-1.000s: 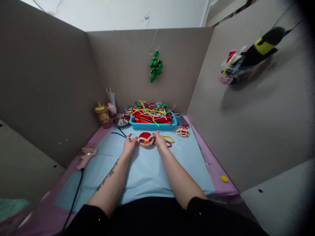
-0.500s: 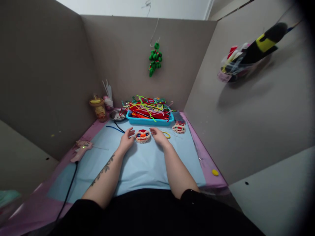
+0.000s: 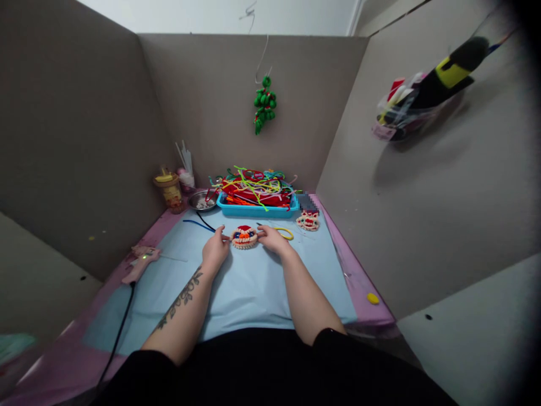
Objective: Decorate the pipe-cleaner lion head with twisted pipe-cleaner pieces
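A pipe-cleaner face [image 3: 244, 239] in cream, red, blue and orange lies on the blue cloth in front of me. My left hand [image 3: 215, 249] is at its left edge, thumb and fingers closed in on it. From the other side, the fingertips of my right hand [image 3: 273, 239] pinch its right edge. Just past my right fingers lies a tool with a yellow loop handle [image 3: 287, 233], partly hidden. Black and blue pipe cleaners [image 3: 198, 224] rest beyond my left hand.
A blue tray [image 3: 257, 212] heaped with coloured pipe cleaners stands at the back, a metal bowl [image 3: 203, 201] beside it. A second pipe-cleaner face [image 3: 308, 221] lies right. A pink glue gun [image 3: 141, 264] with a cord is left. Grey partitions [image 3: 224, 96] enclose the table.
Both hands have closed in from the sides, and their fingers now meet the edges of the pipe-cleaner face. The camera view has shifted slightly.
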`<action>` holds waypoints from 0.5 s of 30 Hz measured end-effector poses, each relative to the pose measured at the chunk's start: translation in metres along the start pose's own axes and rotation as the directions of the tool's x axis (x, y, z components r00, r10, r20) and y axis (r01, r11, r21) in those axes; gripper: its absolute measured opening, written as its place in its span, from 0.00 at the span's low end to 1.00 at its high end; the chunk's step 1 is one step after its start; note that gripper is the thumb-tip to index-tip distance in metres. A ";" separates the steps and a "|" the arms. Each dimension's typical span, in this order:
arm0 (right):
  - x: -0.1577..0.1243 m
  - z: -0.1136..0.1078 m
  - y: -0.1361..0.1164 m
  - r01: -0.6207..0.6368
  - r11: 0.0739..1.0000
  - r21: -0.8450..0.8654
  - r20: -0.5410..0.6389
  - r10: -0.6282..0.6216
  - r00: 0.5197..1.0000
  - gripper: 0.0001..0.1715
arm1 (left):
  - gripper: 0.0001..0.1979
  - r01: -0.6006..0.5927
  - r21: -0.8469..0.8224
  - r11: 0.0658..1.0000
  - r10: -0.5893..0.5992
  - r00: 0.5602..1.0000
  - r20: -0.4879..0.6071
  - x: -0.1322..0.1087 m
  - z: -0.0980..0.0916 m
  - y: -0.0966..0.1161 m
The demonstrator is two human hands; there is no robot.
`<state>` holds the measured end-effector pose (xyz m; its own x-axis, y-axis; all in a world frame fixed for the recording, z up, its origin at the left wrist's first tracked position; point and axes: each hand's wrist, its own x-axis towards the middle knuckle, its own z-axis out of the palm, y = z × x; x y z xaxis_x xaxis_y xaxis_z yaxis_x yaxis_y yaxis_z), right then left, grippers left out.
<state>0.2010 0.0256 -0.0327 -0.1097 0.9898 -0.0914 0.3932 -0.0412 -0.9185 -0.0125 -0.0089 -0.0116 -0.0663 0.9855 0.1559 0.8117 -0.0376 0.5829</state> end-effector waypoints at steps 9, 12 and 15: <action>-0.005 0.001 -0.007 -0.001 1.000 -0.022 0.014 0.001 1.000 0.33 | 0.27 0.009 -0.007 1.000 -0.008 1.000 0.027 0.004 0.004 -0.003; -0.005 0.001 -0.008 -0.004 1.000 -0.019 0.015 0.004 1.000 0.33 | 0.27 0.013 -0.013 1.000 -0.012 1.000 0.029 0.005 0.003 -0.003; -0.004 0.001 -0.006 -0.001 1.000 -0.007 0.016 0.001 1.000 0.32 | 0.28 0.020 -0.013 1.000 -0.020 0.999 0.031 0.005 0.002 -0.002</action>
<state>0.1982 0.0215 -0.0272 -0.1242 0.9874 -0.0983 0.3994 -0.0410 -0.9158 -0.0134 -0.0034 -0.0133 -0.0640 0.9908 0.1192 0.8026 -0.0199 0.5961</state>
